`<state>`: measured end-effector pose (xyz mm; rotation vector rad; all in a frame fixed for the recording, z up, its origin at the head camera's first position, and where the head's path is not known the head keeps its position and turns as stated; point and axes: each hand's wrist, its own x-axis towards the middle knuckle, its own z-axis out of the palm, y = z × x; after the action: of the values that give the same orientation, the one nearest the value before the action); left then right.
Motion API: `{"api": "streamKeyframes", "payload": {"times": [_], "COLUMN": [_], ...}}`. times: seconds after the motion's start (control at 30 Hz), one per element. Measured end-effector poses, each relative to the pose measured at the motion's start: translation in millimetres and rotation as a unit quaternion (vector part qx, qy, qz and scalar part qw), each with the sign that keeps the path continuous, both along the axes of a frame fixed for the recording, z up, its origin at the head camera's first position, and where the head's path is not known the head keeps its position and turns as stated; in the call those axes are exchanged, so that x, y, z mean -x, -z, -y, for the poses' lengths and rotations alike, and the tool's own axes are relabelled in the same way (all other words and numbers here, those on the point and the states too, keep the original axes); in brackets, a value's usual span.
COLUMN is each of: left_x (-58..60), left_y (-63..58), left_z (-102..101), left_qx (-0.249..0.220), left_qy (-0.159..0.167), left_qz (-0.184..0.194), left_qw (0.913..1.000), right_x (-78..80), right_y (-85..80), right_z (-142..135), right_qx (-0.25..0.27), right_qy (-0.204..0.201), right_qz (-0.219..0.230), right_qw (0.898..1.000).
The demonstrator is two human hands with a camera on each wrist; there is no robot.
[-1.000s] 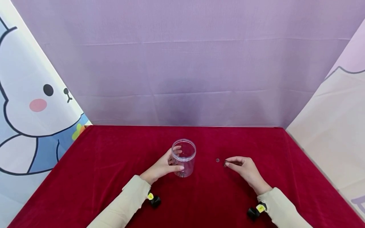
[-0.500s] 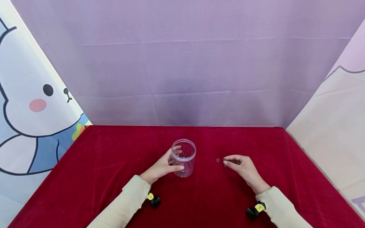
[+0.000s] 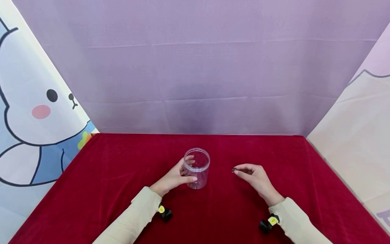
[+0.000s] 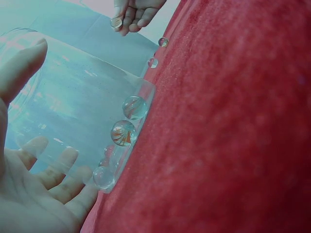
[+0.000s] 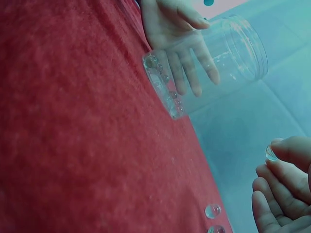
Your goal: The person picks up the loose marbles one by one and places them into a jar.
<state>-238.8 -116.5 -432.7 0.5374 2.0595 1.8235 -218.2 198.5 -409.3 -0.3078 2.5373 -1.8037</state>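
A clear plastic jar (image 3: 201,176) without a lid stands upright on the red cloth. My left hand (image 3: 174,176) holds it from the left side, thumb in front and fingers round the back. Several glass marbles (image 4: 123,132) lie in the jar's bottom, one with an orange swirl inside. To the right of the jar, my right hand (image 3: 257,177) pinches a clear marble (image 5: 271,153) between thumb and index finger, held above the cloth in the wrist views. Two loose marbles (image 4: 152,62) rest on the cloth near that hand; in the head view, the hand largely covers this spot.
Red velvet cloth (image 3: 128,152) covers the whole table. A purple curtain (image 3: 195,67) hangs behind the far edge, with printed panels on the left (image 3: 27,135) and right (image 3: 359,135). Each wrist carries a small black camera (image 3: 166,215).
My right hand has shifted left, its fingertips now over where a loose marble showed on the cloth. My left hand and the jar stay in place.
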Motion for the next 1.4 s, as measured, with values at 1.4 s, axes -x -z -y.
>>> {"api": "streamKeyframes", "payload": {"times": [1.4], "left_x": [-0.9], "left_y": [0.3], "left_z": [0.7], "left_qx": [0.001], "left_qy": [-0.005], "left_qz": [0.005], "left_qw": [1.0], "right_x": [7.8], "right_y": [-18.3], "right_z": [44.5], "right_qx": [0.014], "right_qy": [-0.021], "right_qz": [-0.01], "right_qw": [1.0]}}
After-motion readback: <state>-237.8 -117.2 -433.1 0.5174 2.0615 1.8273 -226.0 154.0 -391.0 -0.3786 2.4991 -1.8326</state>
